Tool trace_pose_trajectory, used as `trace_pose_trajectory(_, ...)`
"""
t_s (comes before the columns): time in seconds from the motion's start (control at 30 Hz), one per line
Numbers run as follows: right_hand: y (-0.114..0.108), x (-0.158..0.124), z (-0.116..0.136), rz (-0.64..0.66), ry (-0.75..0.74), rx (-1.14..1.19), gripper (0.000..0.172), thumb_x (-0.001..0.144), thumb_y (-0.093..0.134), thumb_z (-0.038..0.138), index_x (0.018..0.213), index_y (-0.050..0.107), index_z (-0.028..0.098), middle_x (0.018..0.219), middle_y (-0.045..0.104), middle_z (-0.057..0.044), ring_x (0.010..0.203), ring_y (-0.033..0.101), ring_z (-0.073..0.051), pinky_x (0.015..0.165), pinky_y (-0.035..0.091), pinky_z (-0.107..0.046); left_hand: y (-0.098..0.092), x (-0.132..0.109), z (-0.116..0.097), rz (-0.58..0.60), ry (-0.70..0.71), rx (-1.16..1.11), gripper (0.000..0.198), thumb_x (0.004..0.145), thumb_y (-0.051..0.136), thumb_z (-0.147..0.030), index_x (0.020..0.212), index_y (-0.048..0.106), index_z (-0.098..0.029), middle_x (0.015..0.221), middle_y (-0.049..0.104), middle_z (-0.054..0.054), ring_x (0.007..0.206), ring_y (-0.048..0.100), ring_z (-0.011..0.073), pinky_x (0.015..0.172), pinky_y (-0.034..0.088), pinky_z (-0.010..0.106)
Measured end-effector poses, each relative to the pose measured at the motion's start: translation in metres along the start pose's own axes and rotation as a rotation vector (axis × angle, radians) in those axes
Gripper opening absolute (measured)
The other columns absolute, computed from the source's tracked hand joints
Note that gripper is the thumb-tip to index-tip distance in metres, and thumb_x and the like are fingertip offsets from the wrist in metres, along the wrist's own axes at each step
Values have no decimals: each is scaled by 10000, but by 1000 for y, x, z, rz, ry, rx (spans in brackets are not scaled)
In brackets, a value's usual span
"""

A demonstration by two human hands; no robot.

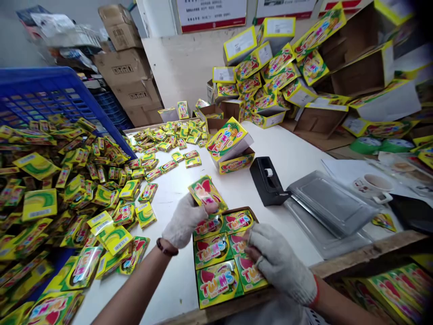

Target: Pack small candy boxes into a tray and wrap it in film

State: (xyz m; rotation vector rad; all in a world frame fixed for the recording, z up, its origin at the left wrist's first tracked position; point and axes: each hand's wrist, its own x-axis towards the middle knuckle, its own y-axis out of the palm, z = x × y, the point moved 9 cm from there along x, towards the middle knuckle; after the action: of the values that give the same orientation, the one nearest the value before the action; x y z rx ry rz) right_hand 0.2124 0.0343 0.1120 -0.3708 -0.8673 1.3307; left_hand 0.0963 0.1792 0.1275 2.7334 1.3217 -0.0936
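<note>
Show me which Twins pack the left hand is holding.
The tilted pack at the far end of the open box, gripped by the left hand; others sit boxed or lie loose.

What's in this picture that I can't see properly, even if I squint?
Head view:
Wall posters: small writing too blurry; tops cut off by the top edge.
Blue crate: left side cut off by the edge; bottom hidden under heaped boxes.
Packed boxes: partly hidden by the right hand.

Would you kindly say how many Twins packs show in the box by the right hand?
6 Twins packs: three in the left column, three in the right, partly behind the right hand; more may hide underneath.
</note>
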Motion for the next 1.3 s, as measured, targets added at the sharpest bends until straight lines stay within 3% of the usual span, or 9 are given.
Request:
trace_pose_trajectory(0.1,-27,27,-3,-132,200,248,306,926,498,311,1202,569,199,1109,659,-88,974,614,-214,832,496,-339,36,-16,4,81,-20,11,445,689,788,-342,1064,650,-146,1018,731,73,885,672,214,809,540,337)
trace_pose_trajectory(0.2,-31,52,-14,-9,314,381,341,920,495,320,1223,586,193,1102,685,-56,962,638,-199,851,513,-326,54,-19,-4,218,39,316,377,698,764,-372,1014,689,-182,966,734,47,887,663,221,795,535,322)
trace_pose_trajectory(0.47,14,47,-37,586,133,-7,328,816,473,126,1065,678,188,997,697,-60,859,623,-207,759,494,-338,-47,60,18,-112,-7,926,443,846,565,-491,1151,611,-173,1070,685,92,892,661,205,775,510,303)
trace_pose_trajectory(0.6,30,36,-19,436,-41,-343,157,857,491,200,888,645,188,967,653,-82,860,572,-247,755,454,-409,-60,114,50,-315,-70,989,619,759,673,-459,1267,507,-146,1302,551,197,1154,577,309,914,467,378)
trace_pose_trajectory(0.77,29,22,-22,323,-101,-201,247,900,484,226,1092,636,197,1119,642,-98,999,576,-262,864,471,-454,-59,147,71,-323,-143,951,661,617,761,-349,1194,523,-132,1225,579,219,1173,533,382,934,431,450)
trace_pose_trajectory(0.9,-5,32,-33,113,-157,44,475,911,498,201,1385,462,206,1353,543,-124,1241,517,-237,1013,465,-406,-48,132,59,-138,-120,755,327,804,515,-389,1002,598,-143,920,669,101,868,631,234,741,484,320)
trace_pose_trajectory(1.03,-46,69,-37,-190,-90,65,579,885,580,218,1438,407,235,1422,449,-123,1327,439,-245,1054,441,-407,-9,84,28,101,-52,546,430,894,344,-444,928,636,-132,852,679,71,746,633,183,653,489,277)
trace_pose_trajectory(1.13,-36,98,-30,-24,-60,162,373,887,563,218,1258,597,204,1192,594,-86,1134,574,-215,972,484,-368,17,48,5,139,54,523,479,923,364,-521,916,656,-142,835,690,59,741,627,185,665,483,288)
trace_pose_trajectory(1.3,-8,94,-55,118,135,102,207,898,522,204,1007,687,142,953,664,-72,929,618,-201,886,493,-366,5,14,5,-141,157,827,412,953,397,-477,1145,620,-189,1042,713,77,969,650,230,860,483,357)
